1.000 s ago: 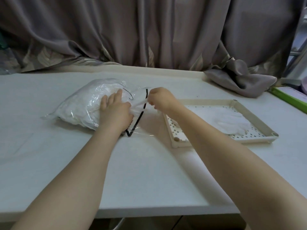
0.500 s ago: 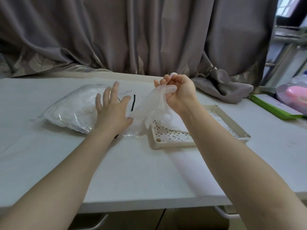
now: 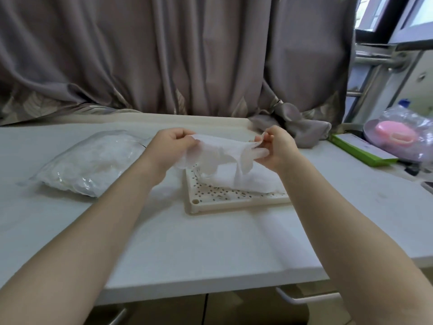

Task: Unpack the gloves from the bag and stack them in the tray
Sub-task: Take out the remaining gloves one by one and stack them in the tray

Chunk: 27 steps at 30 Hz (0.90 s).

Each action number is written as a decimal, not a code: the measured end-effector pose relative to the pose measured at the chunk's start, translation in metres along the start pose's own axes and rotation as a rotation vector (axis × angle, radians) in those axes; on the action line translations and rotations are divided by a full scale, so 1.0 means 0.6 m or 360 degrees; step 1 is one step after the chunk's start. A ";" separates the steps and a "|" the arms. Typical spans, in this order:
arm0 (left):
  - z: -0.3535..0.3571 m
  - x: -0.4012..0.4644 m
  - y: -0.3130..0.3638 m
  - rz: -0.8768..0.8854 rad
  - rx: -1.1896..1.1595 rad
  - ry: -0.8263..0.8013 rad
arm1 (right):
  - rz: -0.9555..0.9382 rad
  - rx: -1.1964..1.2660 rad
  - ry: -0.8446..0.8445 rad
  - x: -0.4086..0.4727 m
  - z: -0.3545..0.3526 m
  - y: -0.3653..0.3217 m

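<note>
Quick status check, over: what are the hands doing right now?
Left hand and right hand pinch one glove, stretched above the tray. Gloves already stacked there. Bag lies left. Nothing in the way.

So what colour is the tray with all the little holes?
Cream, a perforated plastic tray seen clearly in the head view.

A pale grey-white, flat-topped table spans the view, its near edge overhanging drawer fronts. Resting on it, at left, a clear plastic bag stuffed with white gloves. At centre right, a cream perforated plastic tray holding a layer of white gloves. At the far edge, a bunched fold of grey-brown curtain fabric. At far right, a flat green-edged box, just beside a crumpled clear bag enclosing a pink object.
</note>
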State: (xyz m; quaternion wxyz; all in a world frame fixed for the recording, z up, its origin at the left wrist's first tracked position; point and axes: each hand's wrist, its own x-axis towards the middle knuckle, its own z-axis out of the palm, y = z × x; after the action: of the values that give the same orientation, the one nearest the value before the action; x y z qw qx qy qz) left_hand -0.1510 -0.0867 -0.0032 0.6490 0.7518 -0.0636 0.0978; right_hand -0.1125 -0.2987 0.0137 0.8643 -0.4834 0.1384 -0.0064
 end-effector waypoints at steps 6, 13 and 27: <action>0.055 0.009 0.048 -0.0058 0.0354 -0.0216 | -0.0836 -0.1205 0.0114 -0.022 -0.029 -0.008; 0.116 0.014 0.082 0.0126 0.0653 -0.0300 | -0.1158 -0.2159 -0.0765 -0.080 0.003 -0.010; 0.123 0.086 0.070 0.0447 0.1170 -0.0290 | -0.0925 -0.2455 -0.0500 0.041 -0.097 -0.093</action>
State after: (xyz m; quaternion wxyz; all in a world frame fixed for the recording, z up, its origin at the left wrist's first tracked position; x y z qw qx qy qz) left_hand -0.1055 -0.1643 0.0392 0.3090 0.9233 -0.1839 0.1348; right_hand -0.0961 -0.3805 0.0256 0.2645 -0.9507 -0.1481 -0.0651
